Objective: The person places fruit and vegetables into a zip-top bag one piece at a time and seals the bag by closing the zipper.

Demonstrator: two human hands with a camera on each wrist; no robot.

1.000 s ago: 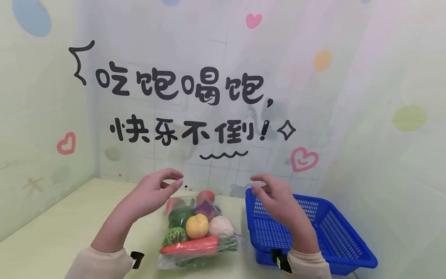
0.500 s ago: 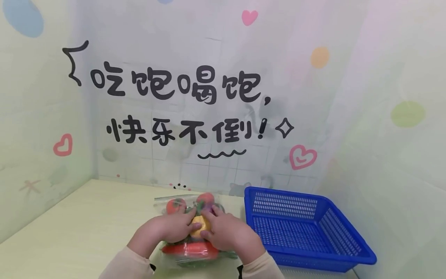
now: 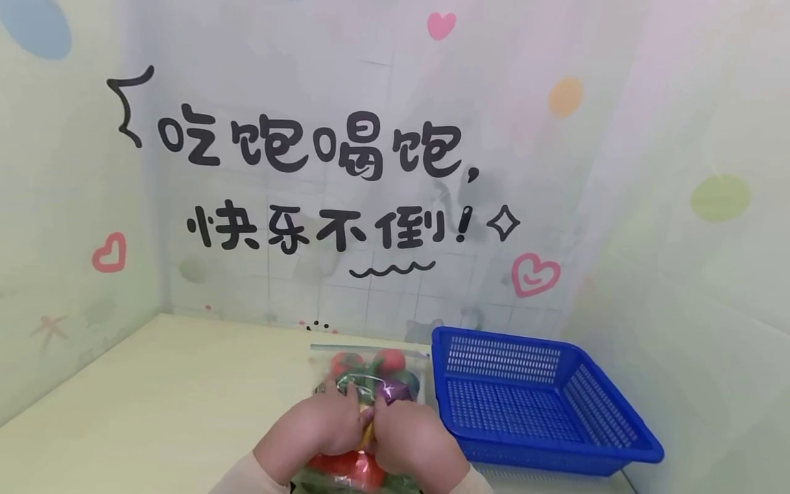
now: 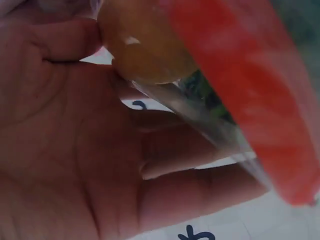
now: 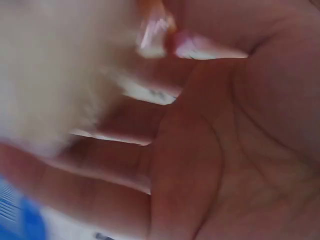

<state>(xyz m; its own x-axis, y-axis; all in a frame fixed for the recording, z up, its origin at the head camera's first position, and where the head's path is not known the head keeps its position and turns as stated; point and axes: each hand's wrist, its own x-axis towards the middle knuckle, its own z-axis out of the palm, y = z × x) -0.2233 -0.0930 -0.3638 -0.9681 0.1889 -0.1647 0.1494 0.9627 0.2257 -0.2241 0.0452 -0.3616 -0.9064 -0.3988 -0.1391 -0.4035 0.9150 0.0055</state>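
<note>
A clear zip-top plastic bag (image 3: 370, 353) holds several fruits and vegetables, perhaps toys. Through the film show red round ones at the back, a purple piece (image 3: 397, 391) and a red carrot-shaped one (image 3: 352, 468) in front. My left hand (image 3: 324, 420) grips the bag from its left; in the left wrist view its thumb touches the yellow fruit (image 4: 150, 45) through the plastic, fingers behind. From the other side my right hand (image 3: 416, 436) grips the bag, beside a blurred whitish lump (image 5: 55, 65) in the right wrist view. Both hands cover the bag's middle.
A blue perforated plastic basket (image 3: 555, 449) stands on the pale table (image 3: 154, 412) just right of the bag. A printed wall hanging (image 3: 296, 288) closes off the back, and similar sheets bound the left and right sides.
Both hands came down and inward from the air onto the bag and took hold of it. The bag has since shifted right, towards the basket, and its zip edge lies straighter.
</note>
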